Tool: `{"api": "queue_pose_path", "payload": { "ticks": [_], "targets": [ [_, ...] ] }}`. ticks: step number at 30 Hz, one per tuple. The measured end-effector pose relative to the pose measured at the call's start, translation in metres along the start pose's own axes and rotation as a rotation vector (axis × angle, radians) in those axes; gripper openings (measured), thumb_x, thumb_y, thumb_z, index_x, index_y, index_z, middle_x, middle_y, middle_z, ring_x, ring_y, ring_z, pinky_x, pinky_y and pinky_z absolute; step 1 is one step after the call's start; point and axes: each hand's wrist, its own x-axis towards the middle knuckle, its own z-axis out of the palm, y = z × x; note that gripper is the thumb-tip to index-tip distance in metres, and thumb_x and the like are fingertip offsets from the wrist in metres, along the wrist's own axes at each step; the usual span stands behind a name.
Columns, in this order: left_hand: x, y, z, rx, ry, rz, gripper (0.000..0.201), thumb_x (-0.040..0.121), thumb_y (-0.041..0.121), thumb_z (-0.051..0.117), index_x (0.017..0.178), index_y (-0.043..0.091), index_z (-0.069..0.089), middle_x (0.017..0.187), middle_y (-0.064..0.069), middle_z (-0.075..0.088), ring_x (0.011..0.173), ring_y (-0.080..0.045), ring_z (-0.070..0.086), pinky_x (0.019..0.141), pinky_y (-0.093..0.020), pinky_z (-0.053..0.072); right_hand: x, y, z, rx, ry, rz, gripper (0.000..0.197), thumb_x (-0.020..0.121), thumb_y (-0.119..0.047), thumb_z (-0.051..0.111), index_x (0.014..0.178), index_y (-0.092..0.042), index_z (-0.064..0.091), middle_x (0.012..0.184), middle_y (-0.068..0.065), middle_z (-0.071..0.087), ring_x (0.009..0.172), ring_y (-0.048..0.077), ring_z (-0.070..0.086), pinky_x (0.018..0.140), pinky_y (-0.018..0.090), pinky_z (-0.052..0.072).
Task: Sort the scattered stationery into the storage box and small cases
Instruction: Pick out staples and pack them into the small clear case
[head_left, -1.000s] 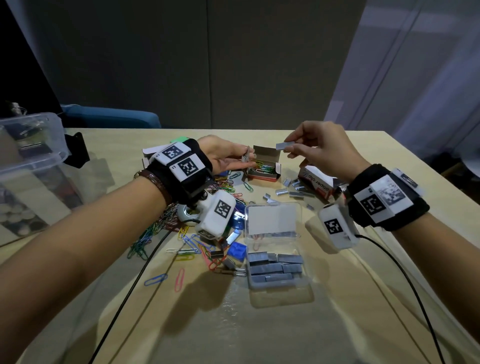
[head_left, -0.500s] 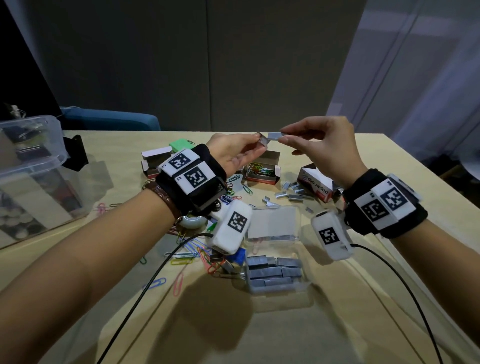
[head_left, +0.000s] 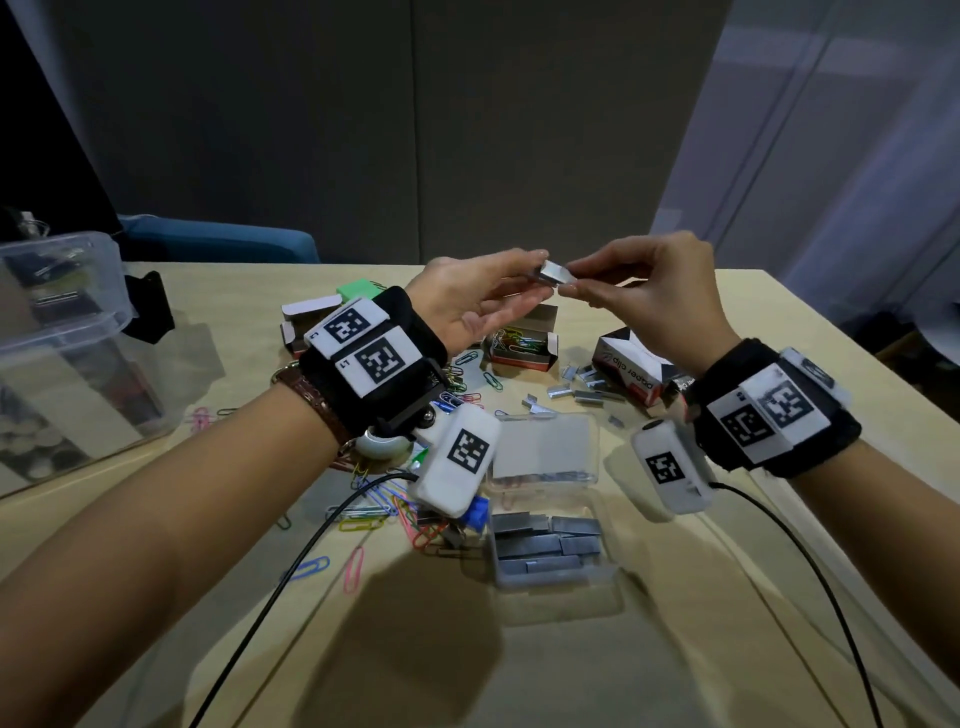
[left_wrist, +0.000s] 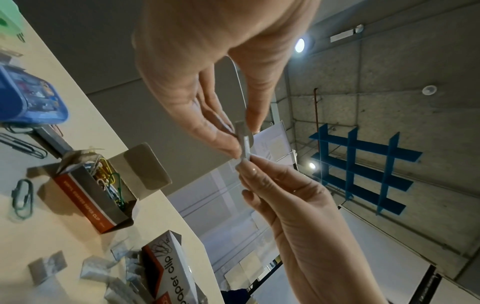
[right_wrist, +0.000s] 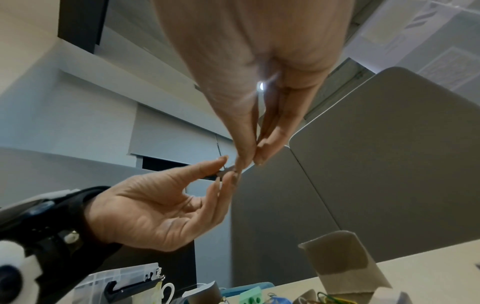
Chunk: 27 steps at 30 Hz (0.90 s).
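Note:
Both hands are raised above the table and meet at a small silver strip of staples (head_left: 551, 272). My left hand (head_left: 485, 299) pinches its left end between thumb and fingertips; my right hand (head_left: 652, 291) pinches the right end. In the left wrist view the staple strip (left_wrist: 244, 142) stands on edge between both hands' fingertips. A clear small case (head_left: 550, 519) lies open near me, staple strips stacked in its front half. Loose staples (head_left: 582, 389) and coloured paper clips (head_left: 374, 514) are scattered on the table.
An open cardboard box of paper clips (head_left: 522, 345) and a tipped "paper clip" box (head_left: 631, 371) sit beyond the case. A large clear storage box (head_left: 57, 353) stands at the left. A green block (head_left: 356, 288) and another small carton (head_left: 306, 317) lie behind my left wrist. Cables trail to the near edge.
Both hands rose from the table and came together. The right hand brought its staple strip to the left hand, which now pinches the strip's other end.

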Motion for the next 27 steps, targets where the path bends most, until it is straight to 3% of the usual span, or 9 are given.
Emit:
{"api": "queue_pose_path", "payload": {
  "ticks": [2, 8, 12, 16, 21, 27],
  "targets": [
    [0.000, 0.000, 0.000, 0.028, 0.006, 0.027, 0.009, 0.080, 0.004, 0.073, 0.084, -0.002, 0.069, 0.085, -0.020, 0.073, 0.078, -0.021, 0.073, 0.077, -0.028, 0.059, 0.000, -0.002, -0.002, -0.017, -0.022, -0.024, 0.020, 0.076, -0.023, 0.080, 0.096, -0.021, 0.074, 0.083, -0.009, 0.071, 0.078, 0.003, 0.069, 0.076, 0.019, 0.057],
    [0.000, -0.004, -0.003, 0.037, -0.014, 0.099, 0.014, 0.076, 0.004, 0.074, 0.088, -0.003, 0.069, 0.083, -0.018, 0.074, 0.077, -0.021, 0.074, 0.072, -0.026, 0.060, 0.000, -0.007, -0.004, -0.143, -0.073, -0.100, 0.025, 0.078, -0.020, 0.080, 0.100, -0.012, 0.076, 0.089, -0.002, 0.072, 0.078, 0.005, 0.069, 0.076, 0.020, 0.057],
    [-0.002, -0.005, -0.001, 0.040, -0.006, 0.092, 0.022, 0.077, 0.000, 0.072, 0.097, -0.008, 0.067, 0.082, -0.017, 0.073, 0.070, -0.019, 0.073, 0.060, -0.022, 0.059, 0.001, -0.008, -0.004, -0.203, -0.076, -0.143, 0.024, 0.079, -0.021, 0.079, 0.100, -0.011, 0.076, 0.089, 0.000, 0.071, 0.075, 0.003, 0.067, 0.073, 0.015, 0.056],
    [0.000, -0.006, -0.001, 0.164, 0.058, 0.117, 0.023, 0.072, 0.009, 0.079, 0.092, -0.001, 0.072, 0.077, -0.011, 0.073, 0.066, -0.014, 0.070, 0.055, -0.020, 0.055, 0.000, -0.009, -0.006, -0.162, -0.046, -0.157, 0.024, 0.076, -0.020, 0.080, 0.098, -0.010, 0.076, 0.088, 0.000, 0.072, 0.076, 0.005, 0.068, 0.074, 0.017, 0.056],
    [0.000, -0.003, 0.000, 0.216, 0.062, 0.146, 0.020, 0.074, 0.010, 0.077, 0.091, 0.000, 0.072, 0.077, -0.011, 0.074, 0.067, -0.014, 0.070, 0.063, -0.021, 0.058, 0.000, -0.009, -0.005, -0.204, -0.023, -0.165, 0.024, 0.079, -0.023, 0.079, 0.098, -0.010, 0.076, 0.088, -0.001, 0.072, 0.074, 0.002, 0.066, 0.072, 0.016, 0.056],
    [-0.002, -0.001, 0.000, 0.205, 0.072, 0.136, 0.015, 0.076, 0.007, 0.075, 0.089, 0.000, 0.072, 0.077, -0.012, 0.073, 0.065, -0.013, 0.070, 0.061, -0.020, 0.059, -0.002, -0.012, -0.003, -0.221, -0.010, -0.147, 0.027, 0.077, -0.026, 0.080, 0.100, -0.013, 0.076, 0.091, -0.001, 0.073, 0.075, 0.004, 0.068, 0.074, 0.027, 0.059]
  ]
}}
